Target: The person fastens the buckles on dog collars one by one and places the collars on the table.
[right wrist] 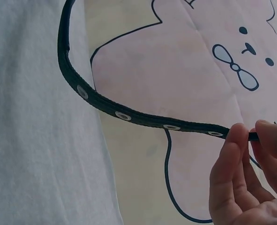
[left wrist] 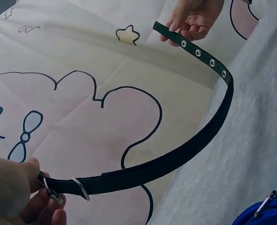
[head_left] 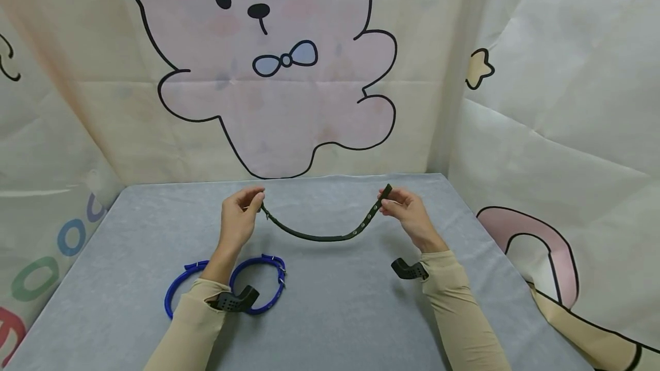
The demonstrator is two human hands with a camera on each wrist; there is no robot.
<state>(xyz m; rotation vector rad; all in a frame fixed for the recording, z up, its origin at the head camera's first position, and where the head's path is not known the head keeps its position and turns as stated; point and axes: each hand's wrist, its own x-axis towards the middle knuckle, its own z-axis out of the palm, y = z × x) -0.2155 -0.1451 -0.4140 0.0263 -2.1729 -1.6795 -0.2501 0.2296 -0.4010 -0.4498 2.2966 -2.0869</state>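
A dark green pet collar (head_left: 319, 238) hangs in a shallow curve between both hands, above the table. My left hand (head_left: 239, 216) pinches its buckle end; in the left wrist view the metal buckle (left wrist: 53, 191) and a metal ring (left wrist: 81, 188) show beside the fingers. The other end, with several metal eyelets (left wrist: 198, 53), is pinched between thumb and fingers of my right hand (head_left: 409, 219). In the right wrist view the eyelet part of the collar (right wrist: 147, 119) runs away to the left from the fingertips.
Two blue collars lie looped on the grey-covered table (head_left: 335, 319): one collar (head_left: 282, 276) beside my left wrist, another (head_left: 177, 288) partly behind my left forearm. Fabric walls with cartoon drawings (head_left: 289, 125) stand behind and at both sides. Each wrist wears a black camera mount (head_left: 409, 269).
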